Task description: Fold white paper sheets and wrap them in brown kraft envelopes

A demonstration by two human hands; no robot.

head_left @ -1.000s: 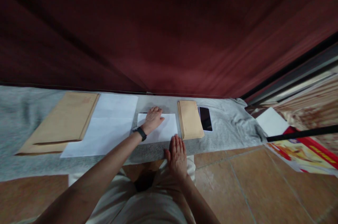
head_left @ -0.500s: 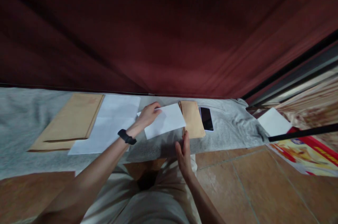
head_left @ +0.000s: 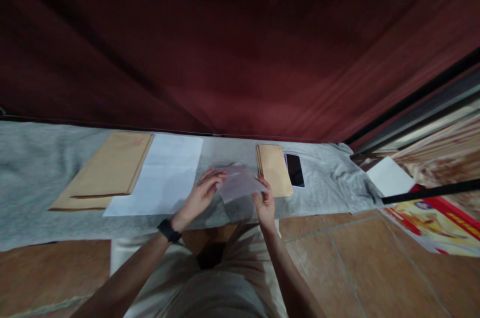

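A folded sheet of white paper (head_left: 240, 185) is held up between my two hands, blurred by motion. My left hand (head_left: 204, 192), with a black band on its wrist, is closed on the paper's left edge. At the right edge, my right hand (head_left: 265, 203) grips it between thumb and fingers. Just beyond that hand lies a small stack of brown envelopes (head_left: 276, 170). Left of my left hand, a large white sheet (head_left: 168, 173) lies flat, partly under large brown envelopes (head_left: 112, 163).
A phone (head_left: 295, 169) lies right of the small envelopes. Grey cloth (head_left: 330, 178) covers the narrow surface, and a dark red curtain (head_left: 240, 58) hangs along its back. A black bar (head_left: 431, 190), a white item (head_left: 390, 176) and a colourful printed bag (head_left: 431, 223) are at the right.
My right hand has moved up and taken hold of the paper's right edge. My left hand has come lower, and the paper has drawn closer to me and tilted.
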